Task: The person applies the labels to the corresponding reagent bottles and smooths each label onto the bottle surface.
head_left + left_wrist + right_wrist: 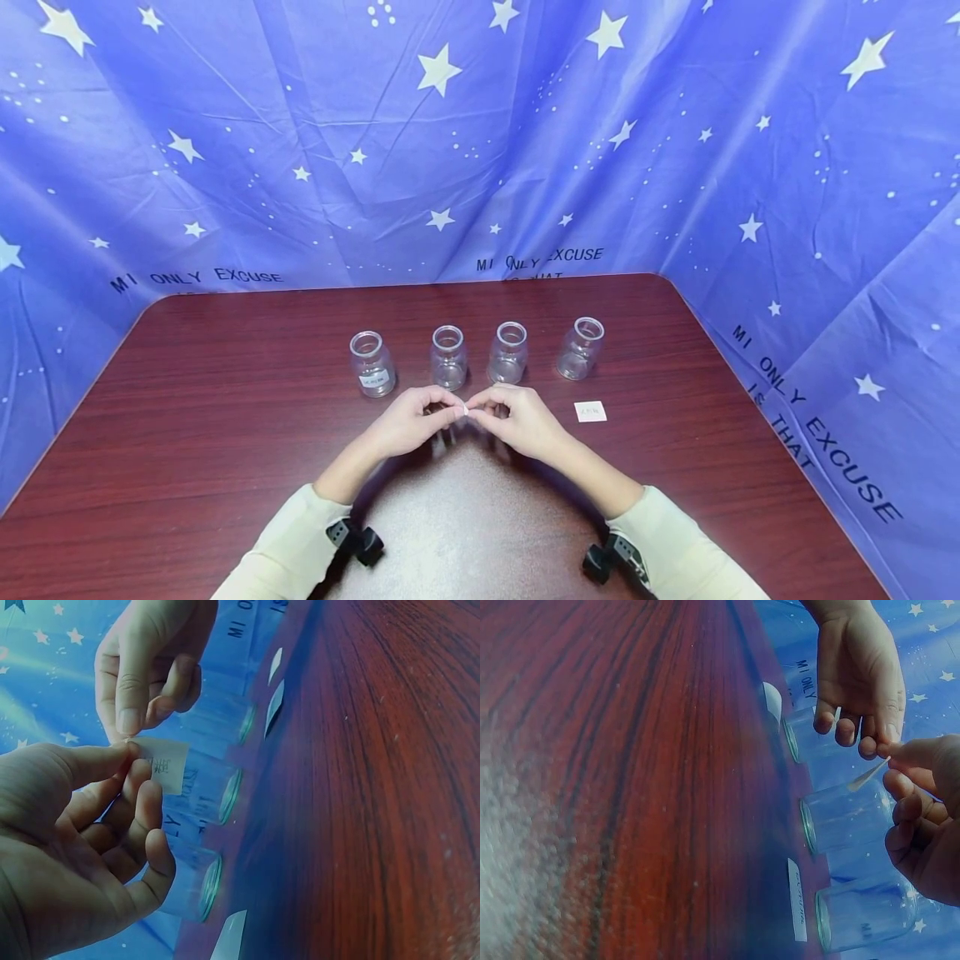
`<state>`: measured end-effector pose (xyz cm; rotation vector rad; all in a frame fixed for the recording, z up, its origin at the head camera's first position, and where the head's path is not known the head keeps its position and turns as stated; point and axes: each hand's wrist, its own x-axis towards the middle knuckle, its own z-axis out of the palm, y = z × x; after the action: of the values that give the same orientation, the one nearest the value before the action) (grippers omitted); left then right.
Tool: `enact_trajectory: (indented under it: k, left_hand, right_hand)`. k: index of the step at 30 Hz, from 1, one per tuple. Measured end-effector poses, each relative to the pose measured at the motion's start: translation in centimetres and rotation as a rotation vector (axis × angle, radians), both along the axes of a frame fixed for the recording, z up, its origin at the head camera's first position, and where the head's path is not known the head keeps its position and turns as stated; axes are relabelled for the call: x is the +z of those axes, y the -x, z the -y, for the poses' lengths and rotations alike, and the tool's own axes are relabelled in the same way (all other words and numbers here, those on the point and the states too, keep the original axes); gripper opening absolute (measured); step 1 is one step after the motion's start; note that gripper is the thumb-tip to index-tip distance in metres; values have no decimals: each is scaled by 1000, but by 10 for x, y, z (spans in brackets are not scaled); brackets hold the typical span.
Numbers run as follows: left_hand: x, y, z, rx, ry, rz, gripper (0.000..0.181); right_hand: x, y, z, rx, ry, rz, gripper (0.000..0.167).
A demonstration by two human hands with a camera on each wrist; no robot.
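Note:
A small white paper label with dark writing is held at one corner between both hands. My left hand pinches that corner with thumb and index finger, the other fingers loosely bent. Tip to tip with it, my right hand pinches the same corner. In the right wrist view the label shows nearly edge-on, in front of a glass jar. Just beyond the hands in the head view stand two clear glass jars, a left one and a right one.
Another jar at the left bears a white label. A further jar stands at the right, with a white paper piece lying in front of it. Behind the dark red table hangs a blue star-patterned cloth.

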<state>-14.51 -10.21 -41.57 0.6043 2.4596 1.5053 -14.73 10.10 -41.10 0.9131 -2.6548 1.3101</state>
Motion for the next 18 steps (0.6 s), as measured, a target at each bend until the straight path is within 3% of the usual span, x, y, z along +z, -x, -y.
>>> enact_trajectory:
  k: [18]
  left_hand:
    - [2,-2,-3,25,-7,-53,13]
  right_hand:
    - [1,-1,-1,-42,32,-9,7]
